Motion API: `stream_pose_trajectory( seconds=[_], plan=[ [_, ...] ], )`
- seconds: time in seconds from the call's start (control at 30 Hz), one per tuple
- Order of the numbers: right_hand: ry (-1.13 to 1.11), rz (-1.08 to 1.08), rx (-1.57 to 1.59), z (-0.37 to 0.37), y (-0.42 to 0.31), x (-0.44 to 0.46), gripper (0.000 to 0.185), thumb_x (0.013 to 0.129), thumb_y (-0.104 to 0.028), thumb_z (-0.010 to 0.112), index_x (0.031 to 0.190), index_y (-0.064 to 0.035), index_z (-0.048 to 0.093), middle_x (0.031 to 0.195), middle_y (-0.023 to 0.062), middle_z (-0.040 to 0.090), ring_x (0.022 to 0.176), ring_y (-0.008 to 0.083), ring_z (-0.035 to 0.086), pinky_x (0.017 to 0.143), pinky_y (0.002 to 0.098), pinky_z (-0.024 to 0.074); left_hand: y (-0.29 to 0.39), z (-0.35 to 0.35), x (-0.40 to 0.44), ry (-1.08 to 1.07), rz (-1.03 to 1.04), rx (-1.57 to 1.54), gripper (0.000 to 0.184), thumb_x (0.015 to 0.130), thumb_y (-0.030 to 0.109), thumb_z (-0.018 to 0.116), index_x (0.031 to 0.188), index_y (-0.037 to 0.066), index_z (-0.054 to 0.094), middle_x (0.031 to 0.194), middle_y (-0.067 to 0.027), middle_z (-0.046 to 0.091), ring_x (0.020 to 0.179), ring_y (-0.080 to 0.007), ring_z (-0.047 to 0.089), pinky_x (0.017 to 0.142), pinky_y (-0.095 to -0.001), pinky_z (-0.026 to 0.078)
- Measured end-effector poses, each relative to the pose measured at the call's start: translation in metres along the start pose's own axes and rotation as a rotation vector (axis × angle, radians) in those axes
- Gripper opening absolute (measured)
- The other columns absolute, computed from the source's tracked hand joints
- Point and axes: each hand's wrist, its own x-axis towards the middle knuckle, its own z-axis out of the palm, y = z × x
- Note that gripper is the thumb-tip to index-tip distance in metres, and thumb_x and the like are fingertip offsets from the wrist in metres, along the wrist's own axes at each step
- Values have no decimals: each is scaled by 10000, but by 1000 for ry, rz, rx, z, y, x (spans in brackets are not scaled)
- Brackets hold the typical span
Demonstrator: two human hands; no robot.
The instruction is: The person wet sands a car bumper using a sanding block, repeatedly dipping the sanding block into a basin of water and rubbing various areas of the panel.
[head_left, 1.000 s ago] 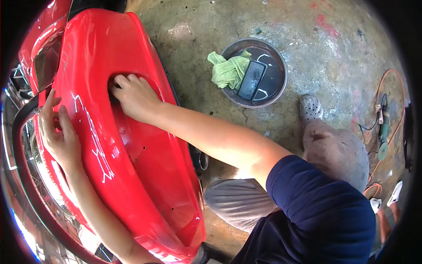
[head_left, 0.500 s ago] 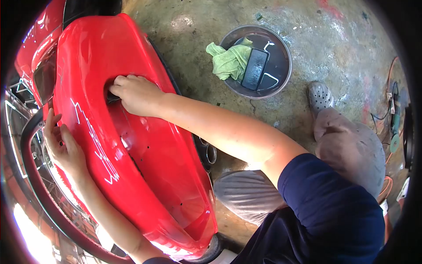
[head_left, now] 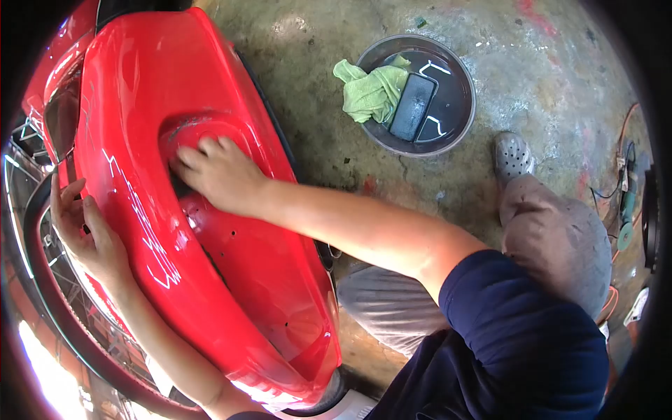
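A glossy red car bumper fills the left half of the view, with a long recess along its side. In the upper end of that recess is my right hand, its fingers bent and pressed close together; anything under the fingertips is hidden. My left hand rests at the bumper's left edge, fingers apart and holding nothing. A round basin of dark water stands on the floor, with a green cloth hanging over its rim and a dark block beside the cloth.
A green power tool with a disc and an orange cord lies at the right on the wet concrete floor. My foot in a grey clog is below the basin. Part of a white shoe shows at the right edge.
My right hand has shifted slightly down and right in the recess, showing more of its upper end. My left hand stays at the bumper's edge. The view has moved a little.
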Motion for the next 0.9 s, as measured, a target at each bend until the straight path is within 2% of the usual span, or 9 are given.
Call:
stream_pose_trajectory(
  seconds=[0.1,0.3,0.5,0.67,0.77,0.83,0.9],
  plan=[
    [-45,7,-24,-2,17,29,291,899,-131,559,1135,-76,720,1180,83,603,1033,302,568,805,430,476,-1,-3,-1,-28,4,30,539,982,-25,562,1509,27,460,1160,-84,687,892,-135,563,769,-285,473],
    [-84,17,85,-16,-8,-21,323,894,-115,563,1180,-68,706,1213,76,604,1060,289,559,860,421,472,-3,-1,2,-14,8,13,540,983,-20,570,1509,24,457,1154,-79,686,878,-133,551,762,-283,466],
    [-120,-54,-58,-11,21,35,315,905,-116,558,1180,-86,710,1197,73,611,1057,273,573,839,412,475,-1,-3,1,-42,-23,39,520,991,-27,558,1501,32,476,1154,-82,682,904,-138,565,779,-277,467],
    [-76,-45,49,-12,-2,-19,312,920,-145,555,1183,-89,712,1183,73,606,1033,290,582,838,421,484,2,-2,-1,-28,-17,40,501,998,-23,558,1491,42,498,1136,-93,684,936,-144,587,803,-276,477],
    [-27,-103,10,-6,19,13,316,922,-134,545,1187,-90,711,1199,77,609,1023,297,589,833,422,484,1,-1,1,-30,12,41,497,999,-17,563,1488,47,504,1127,-95,685,947,-142,596,804,-280,483],
    [-83,-63,-15,-5,26,30,320,924,-132,536,1189,-92,711,1225,83,613,1041,306,582,845,436,485,-2,-2,2,-27,27,69,495,999,-15,563,1487,48,506,1127,-95,685,952,-145,600,812,-292,487],
    [-94,-38,-3,-7,24,28,325,927,-134,529,1193,-94,711,1225,89,613,1044,312,581,851,440,485,-1,-2,0,-43,-41,57,493,1000,-19,561,1485,48,508,1129,-96,684,945,-150,603,828,-302,489]
  ],
)
